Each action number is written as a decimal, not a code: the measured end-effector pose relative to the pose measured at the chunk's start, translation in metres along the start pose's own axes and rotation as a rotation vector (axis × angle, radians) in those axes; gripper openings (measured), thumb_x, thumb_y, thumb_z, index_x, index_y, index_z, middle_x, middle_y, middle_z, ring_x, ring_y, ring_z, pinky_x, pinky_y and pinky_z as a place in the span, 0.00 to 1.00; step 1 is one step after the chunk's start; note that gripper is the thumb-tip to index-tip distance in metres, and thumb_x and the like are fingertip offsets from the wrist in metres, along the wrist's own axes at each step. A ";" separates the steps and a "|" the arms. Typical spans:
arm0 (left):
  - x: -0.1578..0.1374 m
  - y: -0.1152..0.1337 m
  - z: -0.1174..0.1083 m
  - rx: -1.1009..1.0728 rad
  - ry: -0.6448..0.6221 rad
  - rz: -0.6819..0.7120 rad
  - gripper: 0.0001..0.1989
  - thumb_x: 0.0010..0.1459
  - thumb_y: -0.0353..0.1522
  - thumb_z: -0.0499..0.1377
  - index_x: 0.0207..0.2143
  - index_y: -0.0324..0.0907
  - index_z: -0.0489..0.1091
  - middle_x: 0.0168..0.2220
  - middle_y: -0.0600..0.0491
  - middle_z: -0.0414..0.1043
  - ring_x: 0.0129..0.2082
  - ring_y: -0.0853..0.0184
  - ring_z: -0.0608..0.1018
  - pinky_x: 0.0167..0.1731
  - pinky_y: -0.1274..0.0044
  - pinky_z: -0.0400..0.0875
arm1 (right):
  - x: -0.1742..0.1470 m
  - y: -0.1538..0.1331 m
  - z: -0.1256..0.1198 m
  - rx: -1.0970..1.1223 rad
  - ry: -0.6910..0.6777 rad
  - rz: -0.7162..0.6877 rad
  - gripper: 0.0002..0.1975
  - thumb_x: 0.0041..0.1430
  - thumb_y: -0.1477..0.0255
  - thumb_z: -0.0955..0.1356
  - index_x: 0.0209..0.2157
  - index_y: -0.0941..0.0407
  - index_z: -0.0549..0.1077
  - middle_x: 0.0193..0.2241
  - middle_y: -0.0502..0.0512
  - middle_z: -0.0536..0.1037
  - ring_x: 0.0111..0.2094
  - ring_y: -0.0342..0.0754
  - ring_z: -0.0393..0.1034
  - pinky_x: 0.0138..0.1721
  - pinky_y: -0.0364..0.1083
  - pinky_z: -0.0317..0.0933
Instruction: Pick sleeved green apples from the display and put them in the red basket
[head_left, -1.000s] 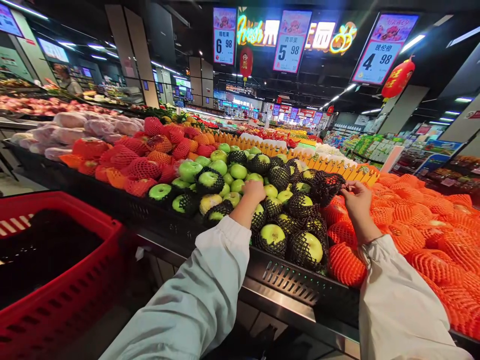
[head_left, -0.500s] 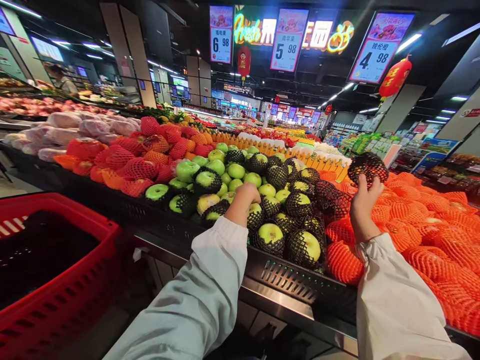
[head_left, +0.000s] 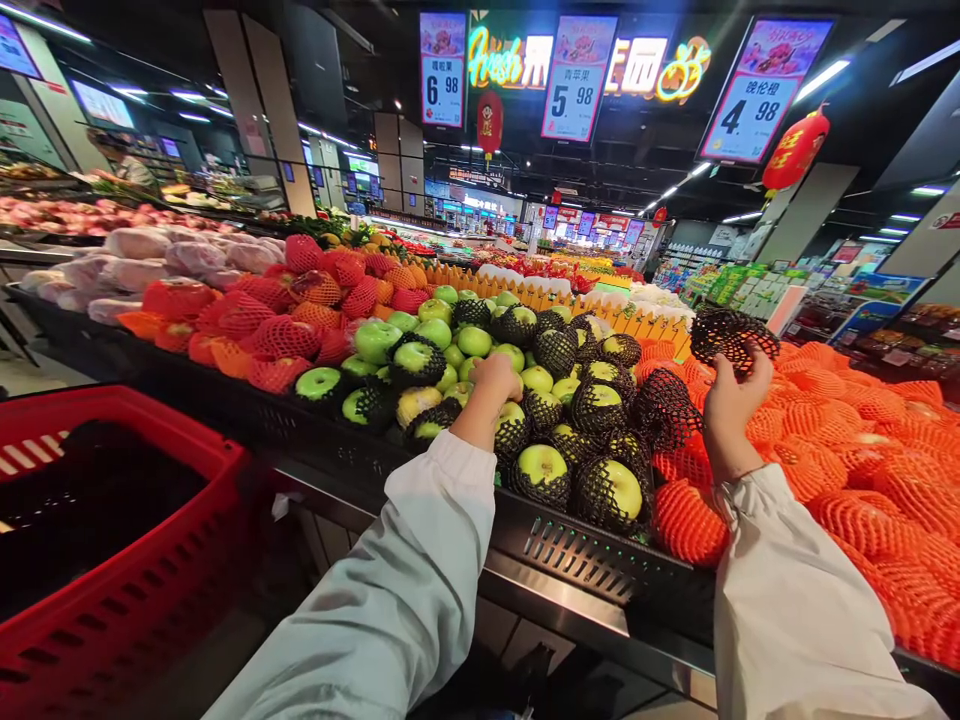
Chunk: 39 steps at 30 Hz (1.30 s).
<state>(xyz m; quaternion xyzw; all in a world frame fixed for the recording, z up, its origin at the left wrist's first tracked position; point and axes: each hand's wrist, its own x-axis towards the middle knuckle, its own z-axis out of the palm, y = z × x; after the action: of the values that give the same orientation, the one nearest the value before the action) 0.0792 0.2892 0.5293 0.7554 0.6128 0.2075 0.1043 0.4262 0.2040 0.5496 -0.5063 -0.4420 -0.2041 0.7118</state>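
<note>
- A red basket (head_left: 229, 455) is sitting at ten o'clock.
- At twelve, the left hand (head_left: 496, 378) is resting among green apples (head_left: 475, 341); cannot tell its fingers' state.
- At one, the right hand (head_left: 735, 405) is gripping a black net (head_left: 729, 335) between thumb and fingers.

- Left cuff (head_left: 472, 455): whitish, gathered in small wrinkles.
- Left sleeve (head_left: 382, 580), below the left cuff: pale grey with slight green tint, loose, with many soft folds (the cloth looks rather thin).
- Right sleeve (head_left: 795, 600), to the right of the left cuff: more creamy, also loose, ending in a gathered cuff.
</note>
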 end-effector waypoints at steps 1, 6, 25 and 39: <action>-0.003 0.002 -0.002 0.010 0.016 -0.015 0.35 0.36 0.38 0.75 0.49 0.47 0.72 0.58 0.44 0.68 0.58 0.45 0.70 0.52 0.61 0.69 | 0.000 0.000 0.000 -0.006 0.010 0.002 0.29 0.54 0.64 0.69 0.54 0.65 0.70 0.53 0.68 0.72 0.55 0.54 0.66 0.60 0.50 0.57; -0.011 0.011 -0.012 -0.062 0.135 -0.072 0.36 0.42 0.42 0.72 0.53 0.40 0.70 0.60 0.38 0.64 0.61 0.45 0.67 0.59 0.61 0.61 | 0.000 -0.006 0.000 0.064 0.054 -0.024 0.22 0.58 0.65 0.67 0.50 0.63 0.73 0.50 0.66 0.75 0.52 0.52 0.68 0.58 0.51 0.58; -0.032 0.063 -0.021 -2.077 -0.379 0.109 0.32 0.57 0.53 0.58 0.52 0.35 0.70 0.42 0.41 0.78 0.31 0.67 0.77 0.28 0.80 0.73 | -0.018 -0.058 -0.002 -0.024 -0.634 -0.595 0.28 0.54 0.61 0.71 0.54 0.56 0.68 0.51 0.66 0.72 0.54 0.64 0.67 0.56 0.62 0.64; -0.046 0.075 0.009 -1.513 -0.793 0.649 0.45 0.34 0.50 0.72 0.54 0.37 0.73 0.48 0.42 0.77 0.47 0.51 0.79 0.41 0.70 0.74 | -0.030 -0.086 -0.004 -0.828 -0.765 -0.617 0.25 0.59 0.80 0.64 0.59 0.57 0.67 0.56 0.67 0.68 0.37 0.57 0.72 0.21 0.47 0.55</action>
<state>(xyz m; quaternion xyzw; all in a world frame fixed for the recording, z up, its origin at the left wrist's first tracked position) 0.1421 0.2283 0.5435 0.6367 -0.0100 0.2983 0.7110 0.3481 0.1612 0.5704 -0.6256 -0.6747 -0.3582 0.1582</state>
